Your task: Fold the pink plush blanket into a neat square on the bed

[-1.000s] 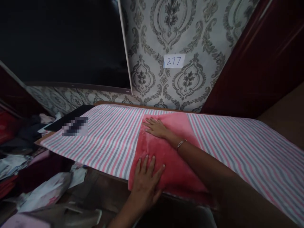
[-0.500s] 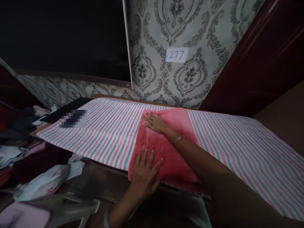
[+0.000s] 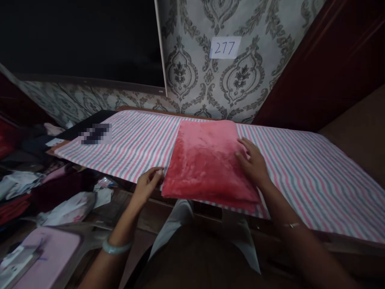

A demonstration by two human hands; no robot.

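Plush block: The folded, red-pink rectangle of plush cloth (image 3: 207, 160) lay flat between your hands, just right of the left one and mostly left of the right one.
Left hand: Your left hand (image 3: 148, 182) was bent in at the block's near left corner, thumb and forefinger close together; I could not tell whether they pinched anything.
Right hand: Your right hand (image 3: 254, 162) was at the block's right edge, thumb and fingers apart, not closed around it.
Striped cover: The pink, grey and white striped cloth (image 3: 138, 140) spread beneath the block, reaching out past both hands.
Folding done: The plush looked folded into a compact stack, broadly flat on top.
Folding left: On your side of the right hand, the near right corner looked slightly uneven, so some squaring probably remained; whether further folds did could not be told.
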